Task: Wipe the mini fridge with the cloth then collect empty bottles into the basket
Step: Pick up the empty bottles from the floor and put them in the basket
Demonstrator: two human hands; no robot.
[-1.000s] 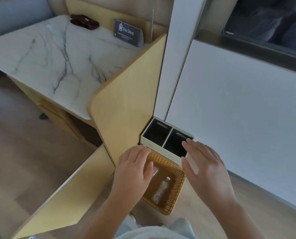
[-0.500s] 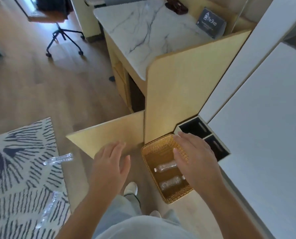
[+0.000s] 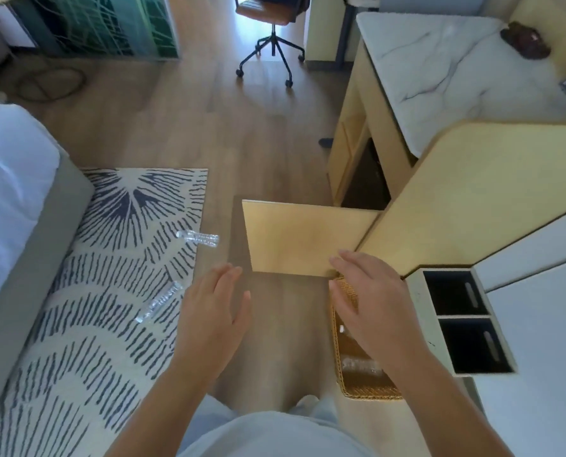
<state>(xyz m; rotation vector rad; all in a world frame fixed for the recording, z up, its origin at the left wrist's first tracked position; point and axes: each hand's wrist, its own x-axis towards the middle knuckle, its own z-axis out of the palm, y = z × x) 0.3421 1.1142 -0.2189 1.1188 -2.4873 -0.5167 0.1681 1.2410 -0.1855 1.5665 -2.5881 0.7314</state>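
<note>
A woven basket (image 3: 364, 389) stands on the wooden floor at the lower right, with clear plastic bottles (image 3: 361, 365) lying inside it. My right hand (image 3: 367, 305) hovers over the basket with straight fingers and holds nothing, hiding most of it. My left hand (image 3: 214, 313) is spread open above the floor, left of the basket, also empty. Two more clear bottles lie on the patterned rug to the left: one (image 3: 198, 238) near the rug's right edge, the other (image 3: 159, 301) closer to me. The dark mini fridge (image 3: 370, 179) sits under the marble counter. No cloth is visible.
An open wooden cabinet door (image 3: 304, 239) juts out over the floor just beyond my hands. A white two-slot bin (image 3: 420, 311) stands right of the basket. A bed (image 3: 7, 179) borders the rug (image 3: 87, 324) on the left. An office chair (image 3: 271, 37) stands far back.
My view has swung left, from the basket and counter towards the rug and bed. Both hands stayed open and drew apart; the left one moved off the basket towards the bottles on the rug.
</note>
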